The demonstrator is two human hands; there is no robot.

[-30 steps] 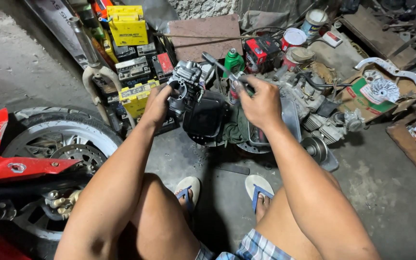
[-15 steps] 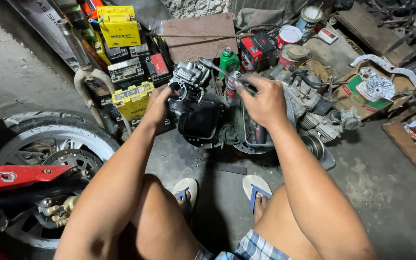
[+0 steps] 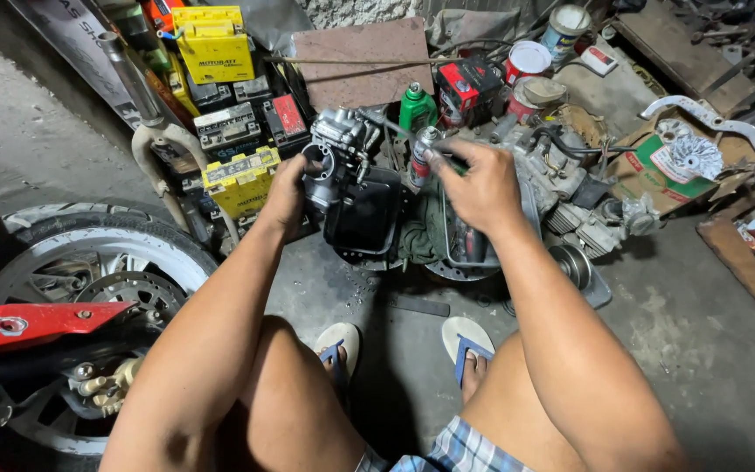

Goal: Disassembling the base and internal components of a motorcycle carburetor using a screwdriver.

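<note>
My left hand (image 3: 286, 194) grips a grey metal carburetor (image 3: 335, 144) and holds it up over a black oil pan (image 3: 364, 214) on the floor. My right hand (image 3: 475, 185) is closed around a small spray can (image 3: 423, 150) with a red band, its top pointing toward the carburetor. The can's lower part is hidden behind my fingers. A green rag (image 3: 421, 229) lies under my right hand beside the pan.
A motorcycle front wheel (image 3: 89, 271) with a red fender (image 3: 19, 319) stands at left. Yellow and black batteries (image 3: 225, 105) are stacked behind. An engine block (image 3: 570, 201), a green bottle (image 3: 415, 107), paint cans (image 3: 528, 63) and cardboard (image 3: 657, 170) crowd the back right. My sandalled feet (image 3: 404, 345) rest on concrete.
Both hands have stayed at the carburetor; my right hand has shifted slightly and now points the spray can at it. The view has drifted a little.
</note>
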